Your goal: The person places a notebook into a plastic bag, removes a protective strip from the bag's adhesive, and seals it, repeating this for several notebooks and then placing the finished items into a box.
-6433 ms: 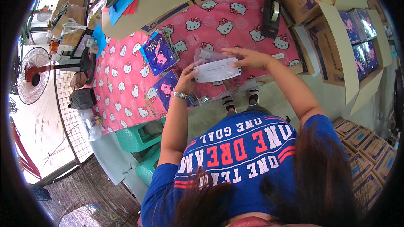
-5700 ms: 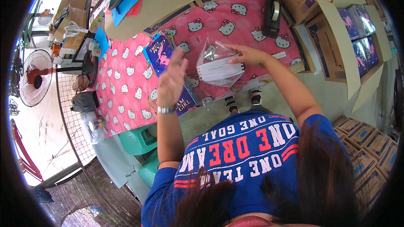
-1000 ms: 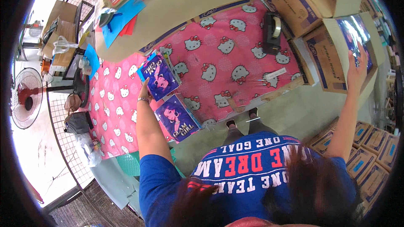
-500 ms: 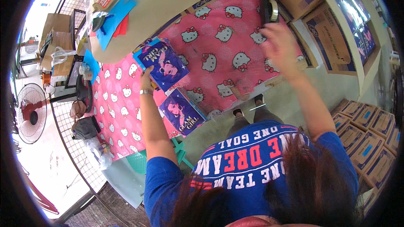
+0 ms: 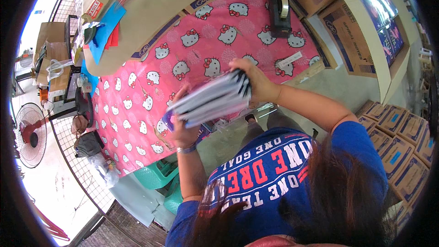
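A thick stack of spiral notebooks [image 5: 211, 98] is held up between my two hands over the near edge of the table, its white page edges showing, slightly blurred. My left hand [image 5: 185, 131] grips the stack's left end, a band around the wrist. At the other end, the fingers of my right hand [image 5: 253, 81] wrap over the dark spiral-bound corner. The covers are mostly turned out of sight. Below the stack, part of a purple notebook [image 5: 204, 132] shows near the table edge, largely hidden.
A pink cat-print cloth [image 5: 173, 84] covers the table. Far right on it stands a black tape dispenser [image 5: 280, 16], with a white strip [image 5: 290, 58] nearer me. Cartons [image 5: 350, 36] stand at right, more stacked boxes [image 5: 398, 142] below. A fan [image 5: 32, 135] and green stool [image 5: 155, 174] are left.
My right hand has come from beside the tape dispenser to the notebooks. The stack, earlier cover-up under my left hand, is now lifted and tilted on edge between both hands.
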